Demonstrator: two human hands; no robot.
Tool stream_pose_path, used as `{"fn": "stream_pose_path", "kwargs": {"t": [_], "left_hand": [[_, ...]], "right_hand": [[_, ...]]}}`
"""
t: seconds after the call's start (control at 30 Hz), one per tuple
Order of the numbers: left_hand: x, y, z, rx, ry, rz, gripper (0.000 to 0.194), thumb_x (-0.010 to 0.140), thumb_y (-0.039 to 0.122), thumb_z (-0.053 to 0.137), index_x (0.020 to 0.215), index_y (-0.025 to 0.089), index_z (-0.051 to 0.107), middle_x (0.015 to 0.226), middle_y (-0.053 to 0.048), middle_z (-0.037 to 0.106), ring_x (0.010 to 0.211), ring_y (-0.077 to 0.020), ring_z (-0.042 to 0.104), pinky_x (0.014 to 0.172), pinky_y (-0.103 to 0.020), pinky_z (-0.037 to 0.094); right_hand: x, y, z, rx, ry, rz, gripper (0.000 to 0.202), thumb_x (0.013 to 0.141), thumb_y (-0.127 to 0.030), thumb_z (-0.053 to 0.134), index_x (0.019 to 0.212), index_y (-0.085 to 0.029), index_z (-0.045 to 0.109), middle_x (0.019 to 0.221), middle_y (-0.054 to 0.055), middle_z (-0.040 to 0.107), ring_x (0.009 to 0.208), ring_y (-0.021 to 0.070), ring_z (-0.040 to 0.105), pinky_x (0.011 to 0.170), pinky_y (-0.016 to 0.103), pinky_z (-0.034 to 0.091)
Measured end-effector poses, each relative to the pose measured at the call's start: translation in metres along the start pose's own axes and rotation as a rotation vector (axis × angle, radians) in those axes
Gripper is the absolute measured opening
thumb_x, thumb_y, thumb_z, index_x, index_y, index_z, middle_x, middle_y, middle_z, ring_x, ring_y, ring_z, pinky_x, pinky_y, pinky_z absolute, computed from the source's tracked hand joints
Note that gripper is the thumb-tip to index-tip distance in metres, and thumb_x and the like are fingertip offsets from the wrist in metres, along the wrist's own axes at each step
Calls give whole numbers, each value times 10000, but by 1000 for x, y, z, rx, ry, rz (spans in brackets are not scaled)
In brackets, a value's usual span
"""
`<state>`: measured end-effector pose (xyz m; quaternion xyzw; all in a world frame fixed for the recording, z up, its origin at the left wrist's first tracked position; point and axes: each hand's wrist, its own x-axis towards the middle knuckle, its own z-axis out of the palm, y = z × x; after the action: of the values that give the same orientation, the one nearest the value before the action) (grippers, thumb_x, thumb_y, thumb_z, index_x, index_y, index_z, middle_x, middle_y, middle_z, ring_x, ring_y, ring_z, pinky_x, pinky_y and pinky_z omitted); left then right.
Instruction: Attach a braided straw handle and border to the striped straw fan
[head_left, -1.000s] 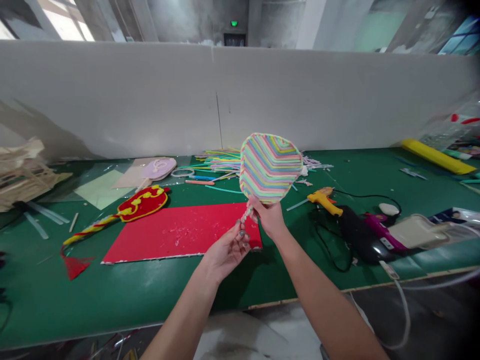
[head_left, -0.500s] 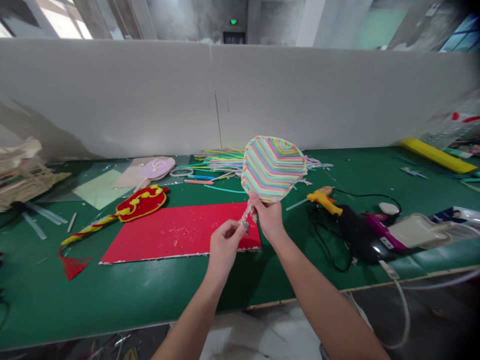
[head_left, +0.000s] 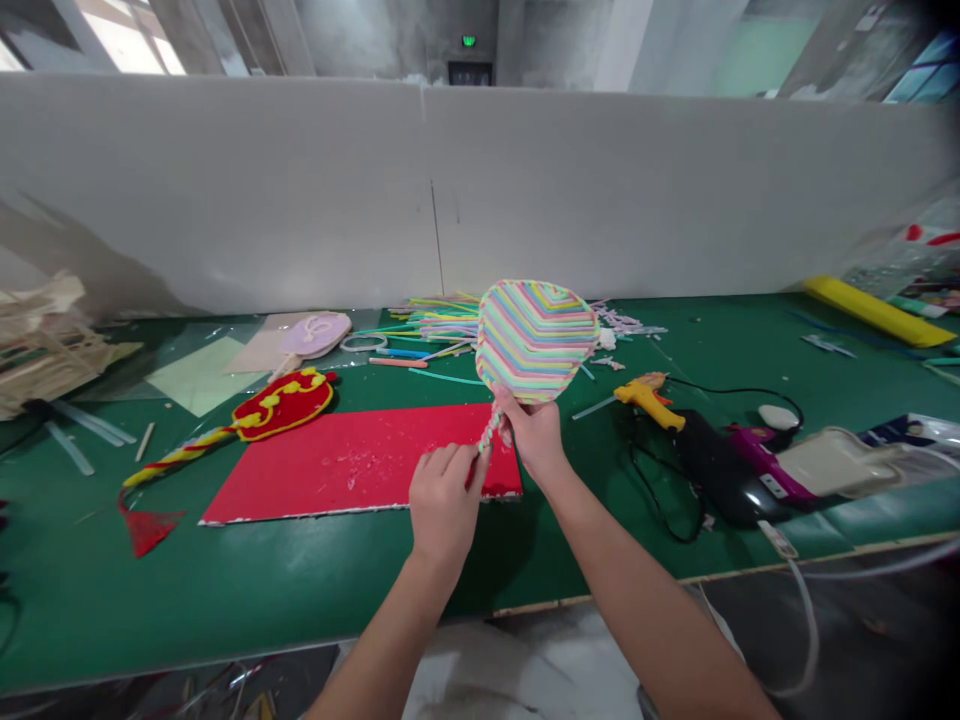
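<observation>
A round hand fan (head_left: 536, 340) with pastel stripes and a twisted handle is held up above the table, its face tilted toward me. My right hand (head_left: 534, 435) grips it where the handle meets the round face. Closed around the lower part of the handle is my left hand (head_left: 448, 495); its fingertips are partly hidden. Beneath both hands lies a red board (head_left: 322, 465) with whitish marks on top. To the left, a red and yellow fan (head_left: 281, 405) with a red tassel (head_left: 150, 530) rests partly against the board.
Pastel craft stems (head_left: 442, 325) are heaped behind the fan. At right lie a yellow glue gun (head_left: 649, 400) and a black and purple device (head_left: 739, 480) with cables. A lilac fan (head_left: 315, 335) sits at back left. A grey partition (head_left: 300, 190) borders the green table (head_left: 300, 580).
The striped fan has shifted slightly left and down and turned a little. My left hand has rolled over on the handle, its back now showing more.
</observation>
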<state>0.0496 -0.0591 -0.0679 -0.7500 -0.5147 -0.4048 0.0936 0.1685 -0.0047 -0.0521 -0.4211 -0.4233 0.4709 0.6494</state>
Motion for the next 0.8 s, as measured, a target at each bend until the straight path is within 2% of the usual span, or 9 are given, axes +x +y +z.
{"fn": "stream_pose_path", "kwargs": {"t": [0.13, 0.27, 0.33, 0.43, 0.53, 0.67, 0.8], "left_hand": [[0, 2, -3, 163, 26, 106, 280, 903, 192, 470, 633, 176, 538, 579, -13, 553, 593, -153, 513, 646, -277, 346], [2, 5, -4, 157, -17, 73, 289, 914, 212, 452, 636, 176, 524, 581, -17, 551, 600, -164, 525, 646, -288, 348], [2, 5, -5, 50, -108, -10, 253, 914, 255, 459, 687, 176, 539, 641, -27, 590, 651, -176, 552, 665, -292, 365], [0, 3, -10, -262, -292, -200, 165, 902, 308, 479, 829, 187, 562, 800, -37, 641, 770, -185, 591, 698, -282, 411], [-1, -2, -15, -550, -393, -347, 194, 916, 331, 432, 943, 191, 563, 927, -53, 649, 884, -184, 603, 775, -281, 443], [3, -6, -17, -728, -498, -343, 261, 932, 334, 381, 1034, 182, 567, 1025, -78, 640, 947, -187, 590, 840, -294, 440], [8, -4, -17, -722, -528, -315, 284, 940, 342, 363, 1013, 183, 587, 968, -66, 650, 868, -177, 594, 799, -282, 445]], "right_hand": [[-2, -2, 2, -21, 4, 6, 408, 704, -467, 678, 479, -170, 513, 365, -54, 448, 280, 51, 367, 296, 196, 275], [-2, -2, 2, -27, -2, 14, 422, 707, -469, 675, 464, -171, 502, 356, -55, 441, 276, 50, 364, 291, 195, 270], [0, -1, 0, -24, -6, 16, 414, 713, -474, 670, 480, -166, 520, 359, -54, 448, 276, 49, 365, 290, 191, 269], [4, -1, -4, -11, -11, 17, 406, 716, -492, 661, 512, -160, 548, 365, -54, 454, 271, 45, 358, 281, 187, 252], [5, -1, -7, 21, -25, 22, 411, 713, -503, 662, 522, -156, 553, 375, -52, 458, 270, 42, 356, 274, 184, 236], [4, 0, -7, 10, -74, 22, 414, 722, -494, 661, 515, -153, 551, 367, -51, 458, 267, 42, 362, 283, 183, 251], [3, 1, -6, -7, -85, 2, 422, 730, -491, 653, 496, -158, 539, 354, -51, 453, 266, 48, 367, 287, 187, 257]]}}
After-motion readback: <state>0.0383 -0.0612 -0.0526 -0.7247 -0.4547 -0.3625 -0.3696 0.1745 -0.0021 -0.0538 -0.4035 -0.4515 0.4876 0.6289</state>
